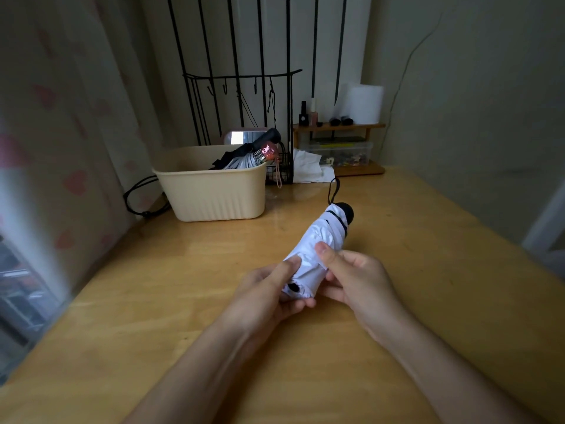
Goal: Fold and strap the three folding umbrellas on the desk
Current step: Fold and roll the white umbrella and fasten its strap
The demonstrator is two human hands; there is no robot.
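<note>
Hands, left (pixel 269 289) and right (pixel 357 280), both grip the folded white umbrella (pixel 318 240) (black handle pointing away) above the desk (pixel 153 301).

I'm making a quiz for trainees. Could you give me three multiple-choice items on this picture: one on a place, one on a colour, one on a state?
1. Where are the other two umbrellas?
A. in the beige bin
B. on the floor
C. on a chair

2. What colour is the fabric of the held umbrella?
A. black
B. white
C. pink

3. How is the held umbrella gripped?
A. by the left hand alone
B. by no hand
C. by both hands

Answers:
1 A: they stick up out of the bin.
2 B: its folds are white.
3 C: the left hand and right hand both curl round it.
</note>
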